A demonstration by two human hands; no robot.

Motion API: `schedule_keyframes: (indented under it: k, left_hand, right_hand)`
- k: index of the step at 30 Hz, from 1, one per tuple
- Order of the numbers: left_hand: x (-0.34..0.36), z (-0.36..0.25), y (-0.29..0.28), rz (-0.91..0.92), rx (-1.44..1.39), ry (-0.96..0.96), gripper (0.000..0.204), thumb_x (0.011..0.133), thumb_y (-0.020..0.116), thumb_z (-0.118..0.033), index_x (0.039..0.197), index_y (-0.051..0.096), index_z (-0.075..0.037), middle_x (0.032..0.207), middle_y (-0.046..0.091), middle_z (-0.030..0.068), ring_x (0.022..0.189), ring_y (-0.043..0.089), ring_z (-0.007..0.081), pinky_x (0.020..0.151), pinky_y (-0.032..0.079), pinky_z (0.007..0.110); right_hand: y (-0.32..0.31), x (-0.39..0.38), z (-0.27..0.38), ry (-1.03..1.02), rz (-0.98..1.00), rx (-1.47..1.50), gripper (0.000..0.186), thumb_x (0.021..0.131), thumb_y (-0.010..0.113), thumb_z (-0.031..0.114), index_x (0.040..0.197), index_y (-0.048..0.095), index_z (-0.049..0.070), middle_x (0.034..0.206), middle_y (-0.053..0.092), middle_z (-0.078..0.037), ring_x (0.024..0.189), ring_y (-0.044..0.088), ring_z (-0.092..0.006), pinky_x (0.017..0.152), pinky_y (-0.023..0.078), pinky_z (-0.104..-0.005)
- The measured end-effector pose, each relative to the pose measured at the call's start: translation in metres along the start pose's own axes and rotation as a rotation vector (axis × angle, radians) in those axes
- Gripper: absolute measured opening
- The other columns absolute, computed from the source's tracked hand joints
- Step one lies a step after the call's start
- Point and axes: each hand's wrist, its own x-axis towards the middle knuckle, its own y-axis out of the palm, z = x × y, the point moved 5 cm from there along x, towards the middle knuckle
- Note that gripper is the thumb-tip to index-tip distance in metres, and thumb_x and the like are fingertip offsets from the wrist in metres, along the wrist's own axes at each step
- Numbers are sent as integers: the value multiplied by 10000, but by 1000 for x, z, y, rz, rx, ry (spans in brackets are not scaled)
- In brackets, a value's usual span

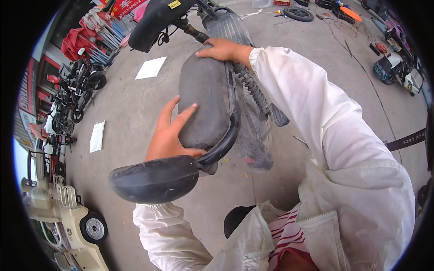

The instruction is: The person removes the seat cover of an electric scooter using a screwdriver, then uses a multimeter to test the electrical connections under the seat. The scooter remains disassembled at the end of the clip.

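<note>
A dusty grey rear seat cushion (204, 97) of a two-wheeler lies beneath my hands. Along its right side and round its rear end runs a black tube bar (234, 124), which carries a black padded backrest (153, 179). My left hand (171, 133) has its fingers spread over the cushion's left rear edge, with the thumb near the bar. At the cushion's front end my right hand (222, 49) grips the edge; its underside fingers are hidden. Farther ahead is a black front saddle (156, 22) with a yellow label. A coil spring shock (253, 88) shows right of the bar.
White sheets (151, 67) lie on the concrete floor at left. Parked two-wheelers (74, 97) and a beige cart (58, 212) line the left side. A loose tyre (298, 14), an orange stool (350, 13) and a white-and-black scooter (398, 70) are at far right.
</note>
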Motion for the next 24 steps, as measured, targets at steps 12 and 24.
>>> schedule_keyframes:
  k: [12,24]
  left_hand:
    - [-15,26,-7,-342,-235,225,804,512,910,-355,1212,631,-75,1407,402,214,1298,435,383,1025,391,516]
    - [-35,86,8,-792,-1151,45,1060,691,679,-679,1443,326,-21,1428,422,189,1295,449,353,1070,399,546]
  right_hand:
    - [-7,8,-7,17,-11,370,650,789,661,542,1096,661,-31,1029,653,-156,972,602,-249,854,454,-316]
    - [-32,-11,34,-141,-40,811,587,863,639,482,1229,602,24,1136,622,-96,1031,567,-206,913,420,-316]
